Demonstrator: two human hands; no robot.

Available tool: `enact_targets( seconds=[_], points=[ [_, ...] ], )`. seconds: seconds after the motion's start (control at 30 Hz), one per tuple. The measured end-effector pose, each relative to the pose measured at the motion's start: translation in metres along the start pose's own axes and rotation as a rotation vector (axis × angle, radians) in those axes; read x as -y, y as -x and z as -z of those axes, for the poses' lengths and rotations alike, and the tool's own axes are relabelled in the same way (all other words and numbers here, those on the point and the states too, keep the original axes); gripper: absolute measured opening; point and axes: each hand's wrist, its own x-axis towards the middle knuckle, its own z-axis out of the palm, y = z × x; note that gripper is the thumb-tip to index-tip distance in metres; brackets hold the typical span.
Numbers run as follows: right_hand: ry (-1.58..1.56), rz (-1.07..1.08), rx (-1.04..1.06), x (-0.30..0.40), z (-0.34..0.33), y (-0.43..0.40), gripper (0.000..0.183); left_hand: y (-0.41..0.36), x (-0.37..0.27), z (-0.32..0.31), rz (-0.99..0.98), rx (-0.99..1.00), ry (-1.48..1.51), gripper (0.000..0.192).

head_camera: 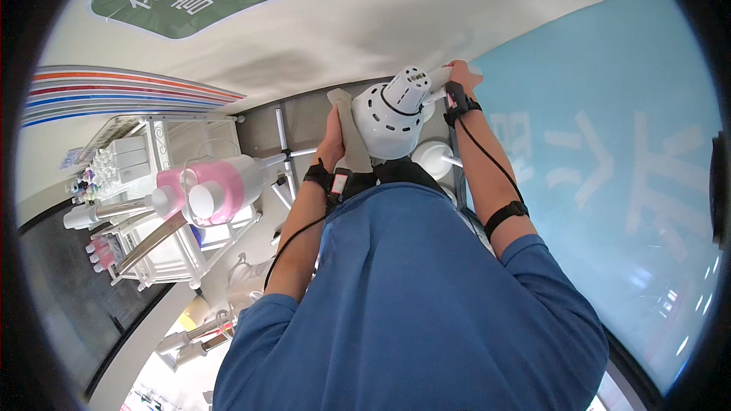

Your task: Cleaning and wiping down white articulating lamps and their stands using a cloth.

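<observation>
In front of my waist stands a white lamp head point(385, 125) with dark vent slots and a narrower vented cap at its back end. A ribbed white flexible neck point(441, 78) runs from beside the cap toward my right hand point(464, 77), which is closed around it near the wall. My left hand point(333, 137) grips a long beige-grey piece, apparently folded cloth point(354, 131), on the lamp's left side. My fingers there are partly hidden. Black straps with small modules circle both wrists.
At left, a white trolley point(194, 268) carries small bottles. Before it is a pink and white appliance point(223, 191) with metal arms. White tubular legs point(281, 131) stand on the floor. A round white piece point(435, 160) sits near my right forearm. A glossy blue panel point(594, 125) borders the right.
</observation>
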Motion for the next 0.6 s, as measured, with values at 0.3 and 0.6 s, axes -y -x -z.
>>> enact_targets(
  seconds=[0.3,0.6],
  points=[
    [-0.141,-0.016,0.129,0.001,0.009,0.0,0.074,0.028,0.007,-0.006,0.153,0.109,0.093,0.059],
    [-0.143,-0.025,0.125,0.003,0.008,0.015,0.08,-0.003,0.038,0.033,0.013,0.009,0.115,0.051]
  ],
)
